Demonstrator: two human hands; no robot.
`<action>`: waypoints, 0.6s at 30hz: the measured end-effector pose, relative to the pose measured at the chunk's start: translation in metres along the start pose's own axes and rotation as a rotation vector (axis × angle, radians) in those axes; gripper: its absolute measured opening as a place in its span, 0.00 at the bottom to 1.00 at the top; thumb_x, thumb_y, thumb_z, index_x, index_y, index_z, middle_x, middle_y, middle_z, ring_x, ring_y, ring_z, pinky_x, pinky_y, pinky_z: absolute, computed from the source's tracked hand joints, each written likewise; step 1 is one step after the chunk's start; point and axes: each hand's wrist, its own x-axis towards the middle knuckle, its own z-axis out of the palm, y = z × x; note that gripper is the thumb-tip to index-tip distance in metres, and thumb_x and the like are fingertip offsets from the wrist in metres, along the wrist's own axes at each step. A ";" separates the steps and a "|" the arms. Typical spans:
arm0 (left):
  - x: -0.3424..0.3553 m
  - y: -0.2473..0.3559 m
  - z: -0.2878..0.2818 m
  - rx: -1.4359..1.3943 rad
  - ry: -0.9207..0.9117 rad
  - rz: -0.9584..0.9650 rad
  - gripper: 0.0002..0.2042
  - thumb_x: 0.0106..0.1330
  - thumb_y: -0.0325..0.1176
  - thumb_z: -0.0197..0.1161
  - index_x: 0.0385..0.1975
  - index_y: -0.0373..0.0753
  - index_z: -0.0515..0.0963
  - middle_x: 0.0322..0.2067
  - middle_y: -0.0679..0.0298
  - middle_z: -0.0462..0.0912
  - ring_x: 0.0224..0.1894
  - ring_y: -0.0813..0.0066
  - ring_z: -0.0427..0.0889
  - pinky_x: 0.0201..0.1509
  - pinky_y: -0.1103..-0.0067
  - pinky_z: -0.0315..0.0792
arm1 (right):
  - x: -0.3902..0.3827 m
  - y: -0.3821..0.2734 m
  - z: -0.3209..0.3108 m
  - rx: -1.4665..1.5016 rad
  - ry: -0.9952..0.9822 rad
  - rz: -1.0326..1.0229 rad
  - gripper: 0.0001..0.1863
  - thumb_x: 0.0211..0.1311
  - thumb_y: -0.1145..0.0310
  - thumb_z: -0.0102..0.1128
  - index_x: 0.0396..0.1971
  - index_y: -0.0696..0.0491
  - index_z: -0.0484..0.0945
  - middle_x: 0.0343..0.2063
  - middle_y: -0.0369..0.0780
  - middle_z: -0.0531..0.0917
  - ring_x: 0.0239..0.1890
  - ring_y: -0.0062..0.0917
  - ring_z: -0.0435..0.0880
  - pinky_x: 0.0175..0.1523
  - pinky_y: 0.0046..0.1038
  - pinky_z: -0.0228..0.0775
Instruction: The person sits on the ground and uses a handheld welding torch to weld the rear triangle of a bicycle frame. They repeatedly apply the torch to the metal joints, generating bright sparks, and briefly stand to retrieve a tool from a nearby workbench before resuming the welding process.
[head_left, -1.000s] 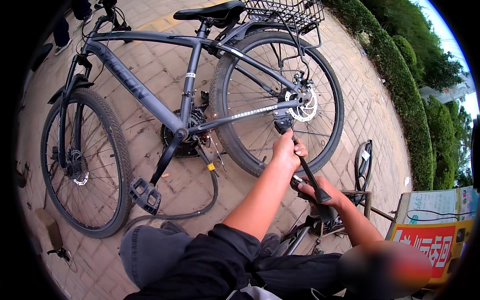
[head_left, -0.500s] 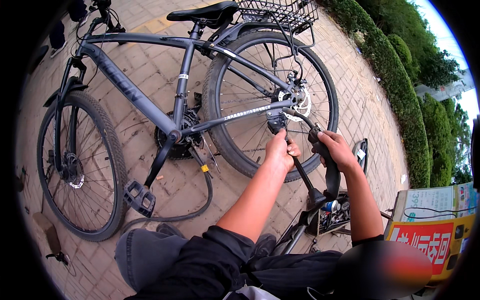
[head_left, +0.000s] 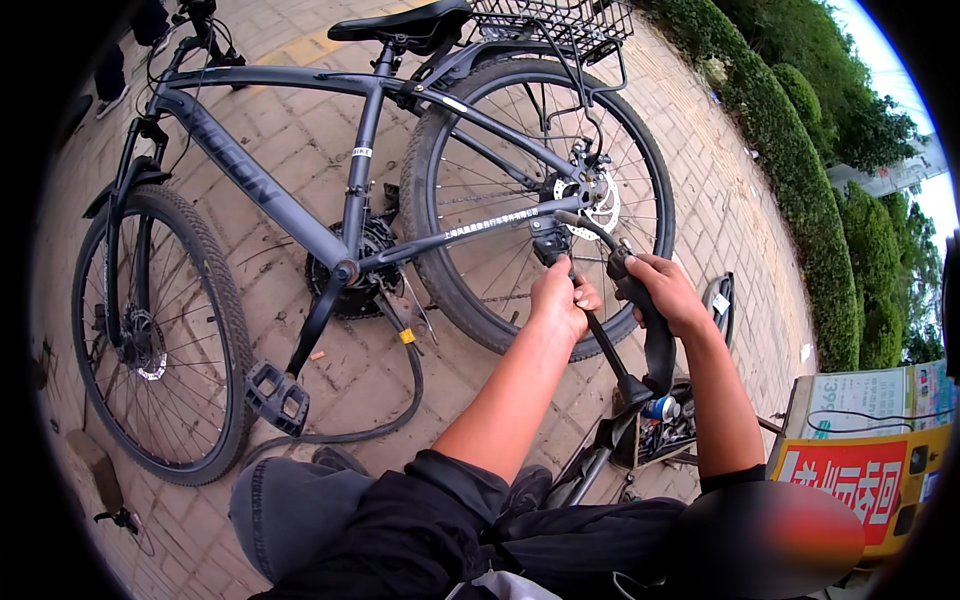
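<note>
Encircling the kickstand [head_left: 606,346], left fingers [head_left: 587,297] clamp its shaft; right fingers [head_left: 645,268] clasp a black tool [head_left: 659,350].

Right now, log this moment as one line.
left hand: gripping black kickstand | right hand: holding dark object, kind unclear | place: beside bicycle's rear wheel
</note>
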 end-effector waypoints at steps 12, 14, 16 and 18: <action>-0.009 -0.001 0.003 0.078 0.031 0.036 0.12 0.72 0.41 0.49 0.33 0.39 0.62 0.23 0.64 0.64 0.13 0.82 0.57 0.13 0.82 0.52 | 0.005 -0.007 -0.001 -0.034 -0.034 0.016 0.19 0.66 0.57 0.52 0.42 0.59 0.76 0.22 0.38 0.80 0.12 0.17 0.71 0.16 0.21 0.64; -0.009 -0.002 0.005 0.072 0.044 0.038 0.12 0.72 0.41 0.49 0.32 0.39 0.62 0.22 0.65 0.64 0.13 0.82 0.57 0.13 0.82 0.52 | 0.005 -0.007 -0.001 -0.033 -0.032 0.018 0.19 0.66 0.57 0.52 0.42 0.59 0.76 0.22 0.38 0.80 0.13 0.17 0.71 0.16 0.21 0.64; -0.010 -0.001 0.005 0.060 0.045 0.039 0.12 0.72 0.41 0.49 0.32 0.39 0.62 0.22 0.65 0.64 0.12 0.82 0.57 0.13 0.82 0.52 | 0.004 -0.007 0.000 -0.031 -0.036 0.025 0.19 0.66 0.57 0.52 0.43 0.60 0.76 0.22 0.38 0.80 0.13 0.17 0.71 0.17 0.20 0.64; -0.008 -0.001 0.004 0.050 0.038 0.032 0.12 0.72 0.41 0.49 0.32 0.38 0.62 0.22 0.65 0.63 0.12 0.82 0.56 0.13 0.82 0.52 | 0.003 -0.008 0.000 -0.029 -0.035 0.029 0.19 0.66 0.57 0.52 0.43 0.60 0.76 0.23 0.38 0.80 0.13 0.17 0.71 0.17 0.20 0.64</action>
